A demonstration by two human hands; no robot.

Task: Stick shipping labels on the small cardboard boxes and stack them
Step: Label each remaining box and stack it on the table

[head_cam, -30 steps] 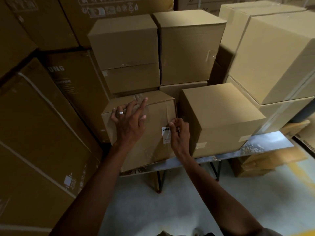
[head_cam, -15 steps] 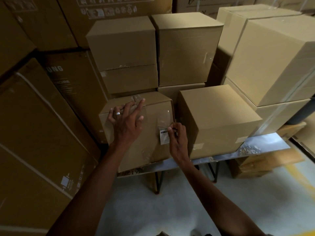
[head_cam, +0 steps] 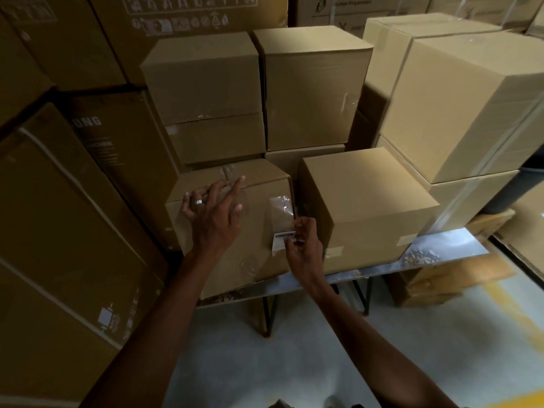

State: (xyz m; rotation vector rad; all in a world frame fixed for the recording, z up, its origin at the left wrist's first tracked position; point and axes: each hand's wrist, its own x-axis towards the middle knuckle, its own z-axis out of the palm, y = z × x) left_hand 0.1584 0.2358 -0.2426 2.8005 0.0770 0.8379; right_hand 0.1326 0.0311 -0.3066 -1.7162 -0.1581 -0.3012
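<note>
A small cardboard box (head_cam: 256, 245) stands at the left end of a metal table (head_cam: 441, 254), its front face towards me. My left hand (head_cam: 213, 213) lies flat on that face with fingers spread up to the top edge. A white barcode label (head_cam: 281, 241) sits near the box's right edge, under a patch of clear tape (head_cam: 281, 207). My right hand (head_cam: 304, 245) pinches the label's right side with curled fingers. A second small box (head_cam: 365, 201) stands just to the right.
More cardboard boxes (head_cam: 312, 89) are stacked behind on the table and to the right (head_cam: 465, 107). Large printed cartons (head_cam: 59, 231) lean close on the left. Flattened cardboard (head_cam: 453, 278) lies under the table's right end. Grey floor lies below.
My right hand has slid slightly down and right along the label, showing the tape patch above it. My left hand stays on the box face.
</note>
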